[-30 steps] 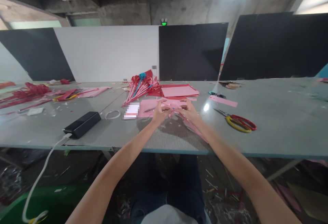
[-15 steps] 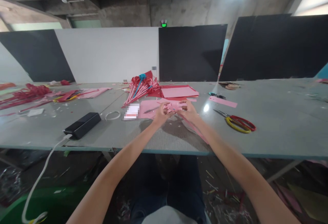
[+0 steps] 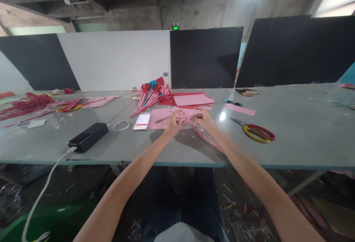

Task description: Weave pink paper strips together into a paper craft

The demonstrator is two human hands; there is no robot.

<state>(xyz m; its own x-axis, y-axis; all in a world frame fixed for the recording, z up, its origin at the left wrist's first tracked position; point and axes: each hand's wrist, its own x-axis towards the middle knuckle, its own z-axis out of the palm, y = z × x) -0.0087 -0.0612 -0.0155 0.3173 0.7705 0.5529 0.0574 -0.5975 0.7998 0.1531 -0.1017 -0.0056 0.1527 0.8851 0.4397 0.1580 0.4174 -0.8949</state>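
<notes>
Both my hands meet over the middle of the grey table [image 3: 291, 131]. My left hand [image 3: 172, 123] and my right hand [image 3: 202, 118] are closed, pinching a small pink paper flower [image 3: 185, 115] between their fingertips. A long pink stem strip [image 3: 206, 140] trails from it down to the right, along my right forearm. Beneath the hands lies a pink paper sheet [image 3: 159, 117] with a pen on it. Just beyond it stands a heap of finished pink and red paper flowers [image 3: 151, 93].
Red and yellow scissors [image 3: 256, 131] lie to the right, near a pink strip [image 3: 240, 109]. A black power bank [image 3: 88, 136] with a white cable sits at left, beside a white cable loop [image 3: 121, 125]. A stack of red and pink sheets [image 3: 191, 99] lies behind. Paper scraps litter the far left.
My hands stayed together on the pink flower, with small finger shifts turning it. The stem strip swung slightly. The view drifted a little.
</notes>
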